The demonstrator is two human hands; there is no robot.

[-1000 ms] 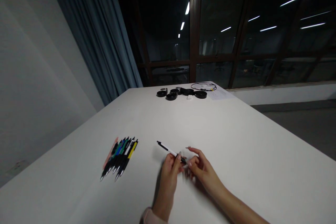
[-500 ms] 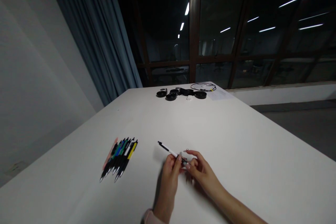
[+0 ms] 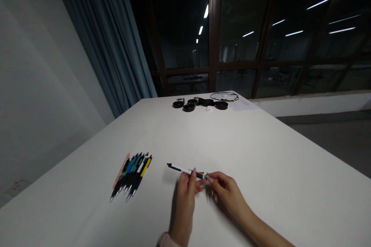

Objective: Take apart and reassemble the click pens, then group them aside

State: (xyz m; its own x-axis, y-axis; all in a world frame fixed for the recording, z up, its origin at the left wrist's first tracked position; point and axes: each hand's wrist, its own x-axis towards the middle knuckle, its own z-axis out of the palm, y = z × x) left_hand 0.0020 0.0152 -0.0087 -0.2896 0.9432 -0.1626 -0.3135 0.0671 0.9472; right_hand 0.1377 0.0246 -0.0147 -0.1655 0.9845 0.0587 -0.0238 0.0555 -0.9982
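Note:
A white and black pen [image 3: 182, 169] is held low over the table, its black clicker end pointing left. My left hand [image 3: 186, 191] grips it by the dark grip section between thumb and fingers. At the pen's other end, the fingertips of my right hand [image 3: 227, 189] pinch the silvery tip [image 3: 205, 175]. Whether the tip is joined to the barrel cannot be made out. To the left lies a row of several pens [image 3: 133, 173] with black grips and blue, green, white and yellow barrels, silver tips toward me. A pink strip [image 3: 121, 171] lies along the row's left side.
Several black round rolls or rings [image 3: 189, 107] sit at the table's far end with a small white item [image 3: 209, 109]. Beside them a black cable [image 3: 224, 96] lies coiled near a paper sheet [image 3: 245, 105]. The white table [image 3: 162, 131] stretches to a window and a blue curtain [image 3: 116, 46].
The pen has swung to a flatter angle, its clicker end lower and farther left. My right hand's raised index finger has come down, and its fingertips now close on the pen's tip.

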